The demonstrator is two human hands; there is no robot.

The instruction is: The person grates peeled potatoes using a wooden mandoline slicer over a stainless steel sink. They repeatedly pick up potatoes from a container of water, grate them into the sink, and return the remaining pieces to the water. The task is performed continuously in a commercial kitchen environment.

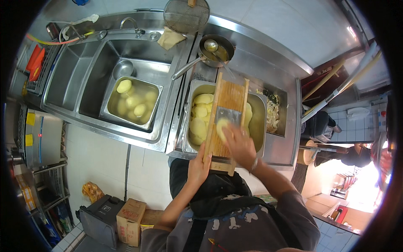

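A wooden mandoline slicer [232, 94] with a metal blade plate [227, 116] leans lengthwise across a steel pan [259, 126]. My left hand [199, 167] grips the slicer's left rail near its lower end. Under my right hand [240, 143], a peeled potato [223, 129] rests on the board just below the blade; hand and potato are blurred. Pale potato slices [199, 123] lie in the pan, left of the slicer, and a few more show on its right. The slicer hides the middle of the pan.
In the sink [94, 94], a steel pan [159, 104] holds several peeled potatoes [140, 110] in cloudy water. Behind the slicer stands a saucepan [231, 47] with a ladle [211, 45], its handle pointing left. Food scraps [272, 113] fill a recess on the right. A wire strainer [185, 17] hangs behind.
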